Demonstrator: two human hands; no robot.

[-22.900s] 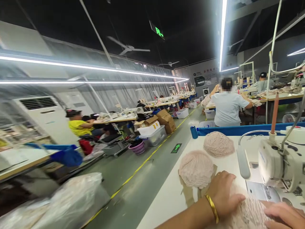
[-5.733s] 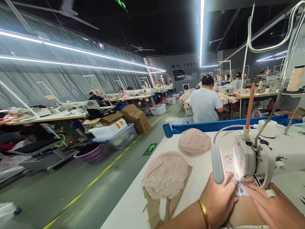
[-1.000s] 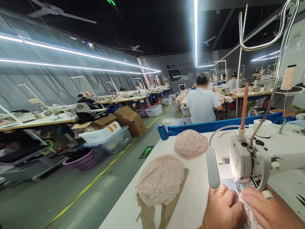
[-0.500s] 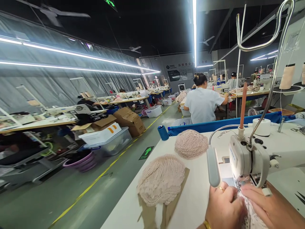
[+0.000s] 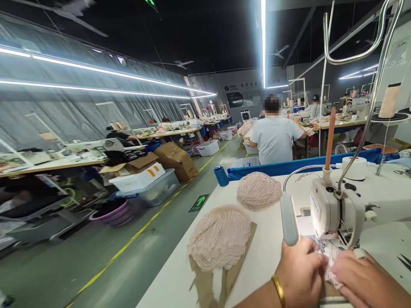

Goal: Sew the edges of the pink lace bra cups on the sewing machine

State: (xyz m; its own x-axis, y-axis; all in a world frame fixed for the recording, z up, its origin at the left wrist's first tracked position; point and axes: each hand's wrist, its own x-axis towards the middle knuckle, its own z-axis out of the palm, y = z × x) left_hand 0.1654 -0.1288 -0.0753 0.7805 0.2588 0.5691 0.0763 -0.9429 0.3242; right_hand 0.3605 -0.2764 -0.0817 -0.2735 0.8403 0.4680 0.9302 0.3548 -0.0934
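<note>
Pale pink lace lies under the needle area of a white sewing machine. My left hand, with a gold bracelet at the wrist, pinches the lace's left edge just below the needle area. On the lace's right side, my right hand has its fingers curled together on the fabric. A lamp hangs just above my left hand. Two lace cups sit on the white table to the left: a nearer one over brown card, and a farther one.
A blue thread spool stands at the table's far left corner, beside a blue cloth trough. Black scissors lie at the right edge. A person in a white shirt sits beyond the table.
My right hand has shifted slightly right and down, its fingers more curled, and more lace shows between the hands. The view has shifted slightly. The person beyond has turned the head away.
</note>
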